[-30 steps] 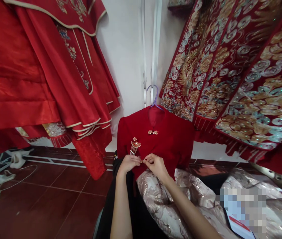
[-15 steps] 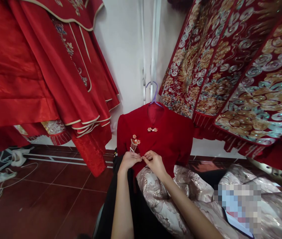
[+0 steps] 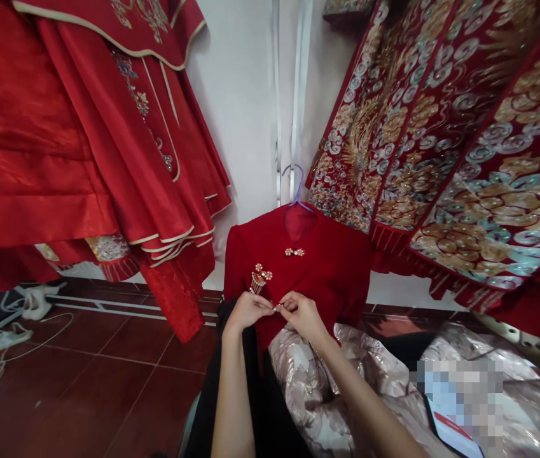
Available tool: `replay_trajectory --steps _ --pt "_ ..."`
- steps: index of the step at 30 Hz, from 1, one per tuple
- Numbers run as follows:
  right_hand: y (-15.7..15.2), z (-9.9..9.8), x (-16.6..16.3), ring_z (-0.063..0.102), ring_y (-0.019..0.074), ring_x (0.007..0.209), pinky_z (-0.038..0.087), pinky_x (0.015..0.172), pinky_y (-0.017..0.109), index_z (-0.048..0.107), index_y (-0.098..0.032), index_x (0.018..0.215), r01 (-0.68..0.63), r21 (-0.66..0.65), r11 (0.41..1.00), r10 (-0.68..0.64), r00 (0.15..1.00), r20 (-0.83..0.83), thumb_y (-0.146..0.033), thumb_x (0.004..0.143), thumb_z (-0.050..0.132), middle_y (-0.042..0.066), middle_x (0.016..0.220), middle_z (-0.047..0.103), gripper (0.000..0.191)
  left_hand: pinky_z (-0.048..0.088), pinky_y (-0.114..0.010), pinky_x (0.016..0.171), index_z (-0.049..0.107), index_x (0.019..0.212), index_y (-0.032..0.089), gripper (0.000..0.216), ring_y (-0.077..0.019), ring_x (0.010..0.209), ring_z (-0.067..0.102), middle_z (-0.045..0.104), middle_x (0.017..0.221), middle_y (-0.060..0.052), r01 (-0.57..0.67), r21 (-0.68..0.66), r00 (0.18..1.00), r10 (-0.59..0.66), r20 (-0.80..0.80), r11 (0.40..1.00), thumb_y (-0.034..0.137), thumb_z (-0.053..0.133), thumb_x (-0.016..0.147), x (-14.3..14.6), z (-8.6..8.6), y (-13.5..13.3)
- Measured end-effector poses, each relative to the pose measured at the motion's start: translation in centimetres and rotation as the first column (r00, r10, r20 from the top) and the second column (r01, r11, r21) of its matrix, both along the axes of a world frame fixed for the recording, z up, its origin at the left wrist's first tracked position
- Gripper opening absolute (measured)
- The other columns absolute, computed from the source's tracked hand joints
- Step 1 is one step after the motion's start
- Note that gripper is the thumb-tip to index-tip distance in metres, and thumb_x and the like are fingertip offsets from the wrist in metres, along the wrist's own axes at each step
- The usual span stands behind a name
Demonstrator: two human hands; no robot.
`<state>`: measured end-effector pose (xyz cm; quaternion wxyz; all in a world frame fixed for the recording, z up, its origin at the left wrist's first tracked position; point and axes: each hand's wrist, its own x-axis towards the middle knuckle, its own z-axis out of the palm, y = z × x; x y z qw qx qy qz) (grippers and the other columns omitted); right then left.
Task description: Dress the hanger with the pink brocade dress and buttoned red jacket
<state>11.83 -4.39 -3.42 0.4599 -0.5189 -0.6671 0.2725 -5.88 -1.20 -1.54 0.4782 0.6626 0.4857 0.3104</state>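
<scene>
Both hands are up on the front of a small red top (image 3: 327, 267), which hangs on a purple hanger (image 3: 297, 187) against the far white wall (image 3: 245, 127); the left hand (image 3: 247, 310) and right hand (image 3: 304, 314) meet fingertip to fingertip, pinching a tiny beaded clasp (image 3: 276, 308) low on the top's front; the grip looks tight, though the clasp itself is too small to make out well. Just above the left hand there's a gold tassel brooch (image 3: 259, 280), and higher up a second clasp (image 3: 294, 252) near the collar. Red satin robes (image 3: 83, 140) hang on the left, heavy embroidered panels (image 3: 441, 140) on the right; pale brocade fabric (image 3: 317, 394) is bunched up near, under the forearms.
</scene>
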Motion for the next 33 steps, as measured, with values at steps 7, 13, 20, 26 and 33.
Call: replay_trajectory --steps 7,13,20,26,33 --pt "-0.3 1.5 0.9 0.064 0.0161 0.064 0.050 0.062 0.026 0.062 -0.019 0.071 -0.064 -0.095 0.993 0.066 0.998 0.018 -0.024 0.070 0.067 0.003 0.069 0.068 0.008 0.050 -0.026 0.070 0.073 0.070 0.013 0.014 -0.0185 0.070 0.066 0.072 0.072 -0.006 0.105 -0.004 0.994 -0.105 0.005 0.994 0.022 0.071 0.059 0.4 1.5 -0.8" --pt "-0.3 0.5 -0.2 0.064 0.0149 0.069 0.050 0.065 0.025 0.062 -0.018 0.077 -0.110 -0.056 0.992 0.110 0.994 -0.004 -0.021 0.075 0.061 0.003 0.073 0.067 0.004 0.048 -0.026 0.068 0.071 0.067 0.014 0.010 -0.0188 0.070 0.065 0.071 0.069 -0.006 0.043 -0.024 0.988 -0.046 -0.146 0.999 0.018 0.066 0.058 -0.1 1.0 -0.4" --pt "-1.0 2.0 0.2 0.062 0.0139 0.066 0.049 0.062 0.023 0.065 -0.018 0.079 -0.225 -0.114 0.968 0.222 0.974 -0.034 -0.024 0.072 0.068 0.003 0.073 0.068 0.010 0.047 -0.026 0.067 0.070 0.069 0.013 0.016 -0.0175 0.068 0.063 0.070 0.069 -0.005 0.117 -0.104 0.989 -0.126 -0.083 0.988 0.022 0.071 0.057 -0.9 3.0 -1.6" --pt "-1.1 2.1 0.4 0.062 0.0134 0.066 0.049 0.062 0.023 0.064 -0.017 0.080 -0.220 -0.103 0.970 0.219 0.975 -0.026 -0.026 0.072 0.067 0.002 0.073 0.068 0.013 0.046 -0.025 0.067 0.067 0.071 0.013 0.017 -0.0147 0.067 0.061 0.067 0.066 -0.002 0.136 -0.093 0.989 -0.141 -0.042 0.986 0.023 0.073 0.058 -0.7 3.0 -1.8" --pt "-0.1 1.2 1.1 0.069 0.0171 0.077 0.053 0.072 0.026 0.069 -0.015 0.090 -0.193 -0.155 0.969 0.193 0.981 -0.014 -0.014 0.072 0.060 0.006 0.083 0.073 0.020 0.048 -0.029 0.069 0.064 0.066 0.012 0.024 -0.0188 0.069 0.064 0.069 0.067 -0.006 0.087 -0.072 0.992 -0.093 -0.085 0.994 0.024 0.078 0.050 0.3 1.0 -0.2"
